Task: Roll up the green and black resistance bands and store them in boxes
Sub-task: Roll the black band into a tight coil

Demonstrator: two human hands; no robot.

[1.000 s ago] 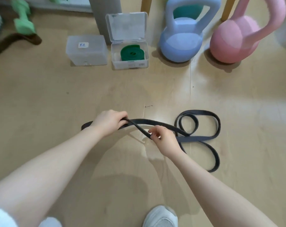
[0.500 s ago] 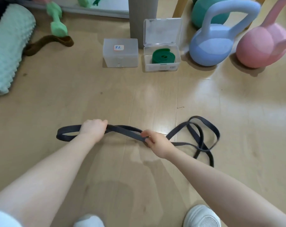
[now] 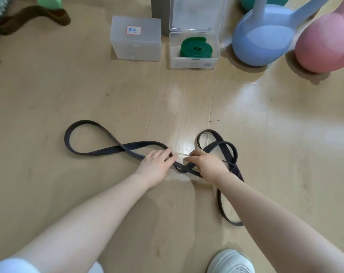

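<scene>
A long black resistance band [image 3: 65,137] lies unrolled on the wooden floor, with one loop out to the left and tangled loops to the right. My left hand [image 3: 157,164] rests on its middle with fingers stretched over the strands. My right hand [image 3: 206,164] is just to the right and pinches the band with curled fingers. The green band [image 3: 195,49] sits rolled inside a clear box [image 3: 194,63] whose lid stands up. To its left is a closed clear box [image 3: 135,44] with a label.
A blue kettlebell [image 3: 265,42] and a pink kettlebell [image 3: 325,44] stand at the back right. A grey post [image 3: 160,14] rises behind the boxes. A brown band [image 3: 35,14] lies at the back left. My white shoe [image 3: 230,261] is at the bottom.
My left hand has slid right along the black band and now lies beside my right hand, leaving a longer loop free on the left. The view has moved closer to the boxes.
</scene>
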